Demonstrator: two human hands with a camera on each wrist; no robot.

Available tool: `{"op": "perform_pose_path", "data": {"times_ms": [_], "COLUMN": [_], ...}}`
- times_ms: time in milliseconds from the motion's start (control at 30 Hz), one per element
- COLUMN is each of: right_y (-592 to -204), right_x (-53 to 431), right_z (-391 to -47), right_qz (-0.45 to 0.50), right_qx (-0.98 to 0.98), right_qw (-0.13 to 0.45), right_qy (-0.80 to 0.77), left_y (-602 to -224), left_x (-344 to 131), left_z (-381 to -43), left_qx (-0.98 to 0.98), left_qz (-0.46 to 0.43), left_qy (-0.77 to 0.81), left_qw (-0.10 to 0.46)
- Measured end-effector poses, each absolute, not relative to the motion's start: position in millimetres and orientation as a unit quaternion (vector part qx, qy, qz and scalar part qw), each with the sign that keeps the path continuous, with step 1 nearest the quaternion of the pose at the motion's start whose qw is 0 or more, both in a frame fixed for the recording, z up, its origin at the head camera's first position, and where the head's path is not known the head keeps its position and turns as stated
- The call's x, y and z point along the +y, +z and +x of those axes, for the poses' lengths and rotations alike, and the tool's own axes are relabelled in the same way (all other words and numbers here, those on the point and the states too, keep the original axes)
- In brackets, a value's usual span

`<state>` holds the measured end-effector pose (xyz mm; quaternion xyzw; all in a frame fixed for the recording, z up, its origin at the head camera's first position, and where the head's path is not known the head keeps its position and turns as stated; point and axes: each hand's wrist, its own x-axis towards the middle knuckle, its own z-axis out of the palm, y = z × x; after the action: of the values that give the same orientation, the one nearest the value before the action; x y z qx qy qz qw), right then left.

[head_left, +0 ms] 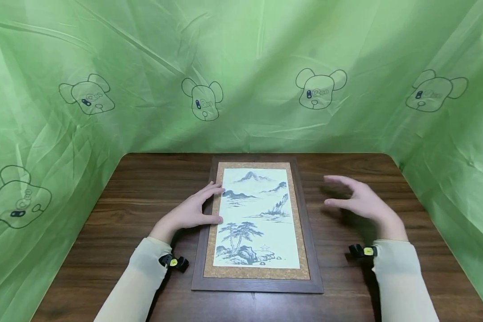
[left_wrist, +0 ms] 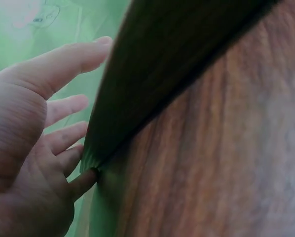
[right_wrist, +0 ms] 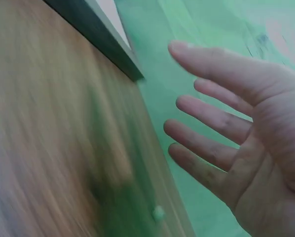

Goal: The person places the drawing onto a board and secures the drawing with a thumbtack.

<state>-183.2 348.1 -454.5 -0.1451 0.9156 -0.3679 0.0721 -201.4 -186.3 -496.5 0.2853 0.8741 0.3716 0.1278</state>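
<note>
A sheet of white paper [head_left: 256, 210] printed with an ink landscape of mountains and trees lies upright-facing on a cork board [head_left: 257, 272]. A dark wooden frame [head_left: 257, 284] borders the cork. Across the frame's left side reaches my left hand [head_left: 191, 210], thumb and fingertips right at the paper's left edge, fingers nearly straight. In the left wrist view the frame's dark side [left_wrist: 137, 64] rises beside those fingertips. Apart from the frame, to its right, my right hand [head_left: 364, 203] hovers over the table with fingers spread and nothing between them; its fingers [right_wrist: 206, 153] look extended in the right wrist view.
The framed board rests on a dark brown wooden table [head_left: 145, 197]. Green fabric [head_left: 257, 107] with bear-head outlines hangs behind the table and on both sides. Both wrists carry small black cameras [head_left: 181, 264] over pale sleeves [head_left: 134, 281].
</note>
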Motion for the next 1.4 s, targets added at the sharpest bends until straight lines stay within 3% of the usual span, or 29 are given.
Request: {"op": "perform_pose_path", "data": {"times_ms": [367,700,1400], "right_y": [-470,-484,-493], "right_x": [409,425,422], "right_z": [-174,-172,-178], "right_qz": [-0.074,-0.046,-0.058], "right_qx": [0.933,0.934,0.951], "right_qw": [-0.012,0.053,0.028], "right_qy": [-0.351,-0.351,-0.302], "left_y": [-498,-498,-499], "left_x": [-185,-185,-186], "left_z": [-201,-201,-201], "left_qx": [0.878,0.88,0.877], "left_qz": [0.293,0.296,0.299], "left_qy": [0.35,0.342,0.347], "left_qw": [0.143,0.144,0.145]}}
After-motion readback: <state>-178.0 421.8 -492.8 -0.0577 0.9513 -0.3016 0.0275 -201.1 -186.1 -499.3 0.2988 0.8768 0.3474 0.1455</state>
